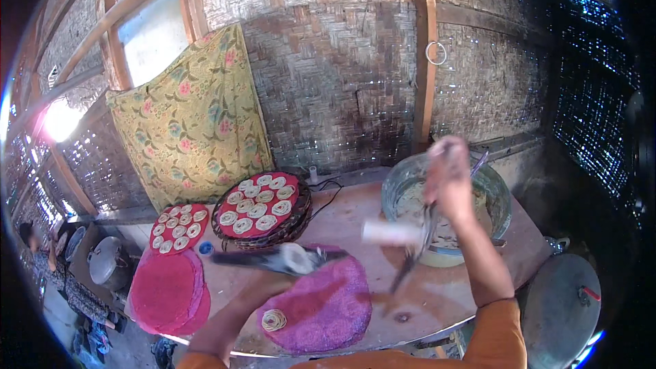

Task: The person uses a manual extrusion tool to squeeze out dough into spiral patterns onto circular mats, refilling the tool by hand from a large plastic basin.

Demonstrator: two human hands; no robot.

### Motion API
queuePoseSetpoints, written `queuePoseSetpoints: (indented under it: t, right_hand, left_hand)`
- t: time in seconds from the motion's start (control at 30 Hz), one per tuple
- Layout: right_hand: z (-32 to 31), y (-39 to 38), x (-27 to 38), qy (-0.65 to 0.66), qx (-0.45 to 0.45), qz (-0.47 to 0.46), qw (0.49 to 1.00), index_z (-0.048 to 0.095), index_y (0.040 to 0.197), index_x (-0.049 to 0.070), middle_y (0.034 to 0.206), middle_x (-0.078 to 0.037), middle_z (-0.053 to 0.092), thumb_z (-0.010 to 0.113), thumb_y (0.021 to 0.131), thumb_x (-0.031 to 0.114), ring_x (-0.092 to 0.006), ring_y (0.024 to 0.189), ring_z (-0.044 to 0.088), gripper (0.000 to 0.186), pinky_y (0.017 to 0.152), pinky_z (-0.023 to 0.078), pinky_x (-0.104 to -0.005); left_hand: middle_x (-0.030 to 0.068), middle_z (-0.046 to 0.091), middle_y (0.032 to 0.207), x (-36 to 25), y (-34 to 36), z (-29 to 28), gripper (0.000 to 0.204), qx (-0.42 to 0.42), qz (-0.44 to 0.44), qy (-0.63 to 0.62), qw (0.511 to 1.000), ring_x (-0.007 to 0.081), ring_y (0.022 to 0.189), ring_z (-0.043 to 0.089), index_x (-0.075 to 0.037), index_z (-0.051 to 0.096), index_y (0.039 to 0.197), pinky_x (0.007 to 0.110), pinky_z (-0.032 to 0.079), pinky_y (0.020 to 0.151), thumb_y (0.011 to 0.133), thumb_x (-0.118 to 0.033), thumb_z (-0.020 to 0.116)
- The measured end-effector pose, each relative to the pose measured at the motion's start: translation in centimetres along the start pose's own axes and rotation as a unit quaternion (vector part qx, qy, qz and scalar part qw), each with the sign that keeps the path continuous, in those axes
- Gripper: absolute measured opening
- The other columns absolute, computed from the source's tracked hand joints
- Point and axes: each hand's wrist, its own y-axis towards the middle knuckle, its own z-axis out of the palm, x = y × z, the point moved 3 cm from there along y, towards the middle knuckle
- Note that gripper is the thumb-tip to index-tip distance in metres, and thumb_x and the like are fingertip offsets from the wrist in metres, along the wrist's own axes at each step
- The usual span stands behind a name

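Note:
My left hand is closed around a dark, long-handled press body with a white round cup in its middle. It hovers over a purple-pink round mat, where one coil of pale strands lies at the left. My right hand, smeared by motion, is raised over a large basin of pale dough. From its thumb side hangs a dark handle with a white cylinder sticking out, like the press's plunger; the fingers' grip is blurred.
Left of the mat lies a stack of red-pink round mats. Behind are a red mat with coils and a stacked tray of coils. A small blue-topped item sits nearby. A big lid stands beside the table's right end. A person is far left.

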Motion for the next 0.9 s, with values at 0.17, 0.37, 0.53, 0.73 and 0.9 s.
queuePoseSetpoints:
  t: [0.17, 0.37, 0.53, 0.73, 0.9]
  right_hand:
    - [-0.6, -0.5, -5.5, 0.302, -0.324, -0.002, 0.897, 0.038, 0.088, 0.009, 0.063, -0.004, 0.05, 0.041, 0.098, 0.03, -0.0174, 0.065, 0.056, 0.023, 0.068, 0.05, -0.0337]
    - [-1.5, -4.5, -12.3, -0.201, 0.054, 0.084, 0.974, 0.056, 0.112, 0.007, 0.101, -0.012, 0.061, 0.056, 0.085, 0.047, -0.0276, 0.097, 0.058, 0.048, 0.087, 0.041, -0.0434]
    - [-12.2, -5.0, -7.8, -0.81, 0.278, 0.247, 0.453, 0.069, 0.09, 0.008, 0.089, -0.014, 0.067, 0.06, 0.08, 0.036, -0.0276, 0.091, 0.064, 0.03, 0.079, 0.047, -0.039]
    - [-14.0, -4.8, -6.9, -0.804, 0.333, 0.227, 0.438, 0.068, 0.091, 0.007, 0.079, -0.013, 0.068, 0.056, 0.076, 0.018, -0.0285, 0.079, 0.067, 0.023, 0.065, 0.049, -0.0426]
    - [-14.3, -2.9, -3.6, -0.759, 0.305, 0.239, 0.523, 0.065, 0.103, 0.013, 0.088, -0.013, 0.067, 0.051, 0.081, 0.017, -0.0307, 0.085, 0.065, 0.027, 0.07, 0.05, -0.0434]
  left_hand:
    - [0.0039, 0.058, 0.107, 3.7, 4.2, 3.8, 0.032, -0.303, -0.021, -0.609, 0.733, 0.0137, 0.099, 0.055, -0.007, 0.053, 0.114, 0.03, 0.043, 0.087, 0.084, -0.005, 0.062]
    - [0.0118, 0.056, 0.108, -1.7, 3.0, -6.8, 0.033, -0.368, 0.193, -0.594, 0.689, 0.0209, 0.101, 0.054, -0.001, 0.05, 0.117, 0.033, 0.046, 0.086, 0.087, -0.014, 0.05]
    - [0.0094, 0.05, 0.094, -4.4, 1.0, -10.9, 0.029, -0.391, 0.269, -0.435, 0.765, 0.0206, 0.089, 0.049, 0.0, 0.051, 0.103, 0.033, 0.04, 0.078, 0.076, -0.01, 0.059]
    - [0.0135, 0.057, 0.103, 0.8, 1.3, -7.9, 0.039, -0.493, 0.082, -0.343, 0.795, 0.0233, 0.091, 0.056, 0.002, 0.05, 0.114, 0.036, 0.045, 0.083, 0.079, -0.013, 0.059]
    - [0.0122, 0.058, 0.106, 4.0, -0.9, -8.7, 0.036, -0.542, 0.026, -0.345, 0.766, 0.0215, 0.092, 0.058, 0.004, 0.052, 0.113, 0.036, 0.048, 0.082, 0.079, -0.008, 0.059]
